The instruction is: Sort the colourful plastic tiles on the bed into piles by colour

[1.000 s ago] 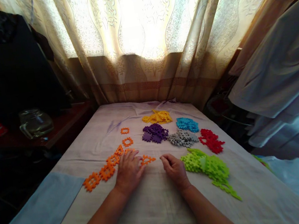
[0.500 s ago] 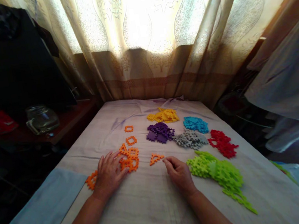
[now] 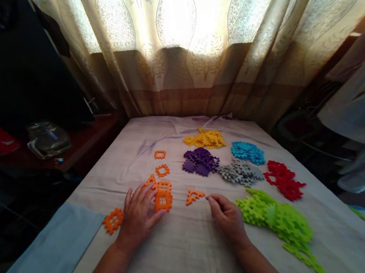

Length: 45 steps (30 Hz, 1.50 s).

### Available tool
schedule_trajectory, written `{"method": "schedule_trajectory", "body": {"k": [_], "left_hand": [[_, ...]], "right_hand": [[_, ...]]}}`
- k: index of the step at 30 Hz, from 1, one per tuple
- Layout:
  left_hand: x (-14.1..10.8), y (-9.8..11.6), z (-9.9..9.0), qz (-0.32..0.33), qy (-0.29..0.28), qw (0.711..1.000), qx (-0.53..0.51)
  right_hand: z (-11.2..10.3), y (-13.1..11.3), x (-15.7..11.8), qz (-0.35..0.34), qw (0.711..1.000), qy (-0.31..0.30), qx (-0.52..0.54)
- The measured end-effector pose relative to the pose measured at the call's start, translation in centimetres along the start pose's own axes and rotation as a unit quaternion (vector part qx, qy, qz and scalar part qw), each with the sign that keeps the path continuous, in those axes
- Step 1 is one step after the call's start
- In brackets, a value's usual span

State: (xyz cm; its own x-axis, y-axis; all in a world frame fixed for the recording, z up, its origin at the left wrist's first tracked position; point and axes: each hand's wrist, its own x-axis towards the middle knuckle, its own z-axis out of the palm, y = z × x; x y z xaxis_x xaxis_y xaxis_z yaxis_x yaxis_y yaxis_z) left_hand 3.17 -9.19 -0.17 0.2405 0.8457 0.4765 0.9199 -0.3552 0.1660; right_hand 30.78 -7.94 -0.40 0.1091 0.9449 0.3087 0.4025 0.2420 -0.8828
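My left hand (image 3: 138,215) lies with fingers spread beside a cluster of orange interlocking plastic pieces (image 3: 163,200), its fingertips over their left edge. Part of an orange triangular piece (image 3: 151,181) shows just beyond those fingers. Left of the wrist is an orange square piece (image 3: 113,221) with a window-like grid. My right hand (image 3: 227,216) is closed in a pinch on the sheet, its fingertips right by the corner of an orange triangle frame (image 3: 193,195). Whether anything is between them is hidden. Two orange frames, one (image 3: 162,170) nearer and one (image 3: 159,155) farther, lie beyond the cluster.
Piles of yellow (image 3: 205,138), purple (image 3: 200,161), blue (image 3: 248,152), grey (image 3: 241,172), red (image 3: 283,179) and lime-green pieces (image 3: 278,218) lie on the right. A light-blue cloth (image 3: 49,259) covers the left edge. A glass jar (image 3: 47,139) stands on the side table.
The view has shifted slightly. My left hand has drawn a little back from the orange cluster, uncovering more of its window-grid piece. My right hand sits slightly farther from the triangle's corner.
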Motion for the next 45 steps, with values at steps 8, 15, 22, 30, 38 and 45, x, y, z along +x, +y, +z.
{"method": "schedule_trajectory", "body": {"k": [8, 15, 22, 30, 38, 45], "left_hand": [[4.4, 5.3, 3.1, 0.026, -0.057, 0.997, -0.04], [3.3, 3.7, 2.7, 0.005, -0.057, 0.998, -0.014], [0.5, 1.3, 0.3, -0.017, -0.041, 0.998, 0.045], [1.0, 1.5, -0.4, 0.018, -0.01, 0.999, 0.047], [1.1, 0.7, -0.3, 0.044, 0.035, 0.998, -0.034], [3.7, 1.4, -0.9, -0.111, -0.107, 0.988, 0.028]], "right_hand": [[0.1, 0.1, 0.2, 0.012, 1.0, 0.012, 0.014], [0.2, 0.1, 0.2, 0.004, 1.0, 0.006, 0.016], [0.1, -0.3, 0.2, 0.007, 1.0, -0.005, 0.01], [0.0, -0.5, 0.2, 0.006, 1.0, -0.011, 0.0], [0.2, -0.2, 0.2, 0.001, 1.0, -0.011, -0.004], [0.2, -0.1, 0.1, 0.002, 1.0, -0.024, -0.005]]}}
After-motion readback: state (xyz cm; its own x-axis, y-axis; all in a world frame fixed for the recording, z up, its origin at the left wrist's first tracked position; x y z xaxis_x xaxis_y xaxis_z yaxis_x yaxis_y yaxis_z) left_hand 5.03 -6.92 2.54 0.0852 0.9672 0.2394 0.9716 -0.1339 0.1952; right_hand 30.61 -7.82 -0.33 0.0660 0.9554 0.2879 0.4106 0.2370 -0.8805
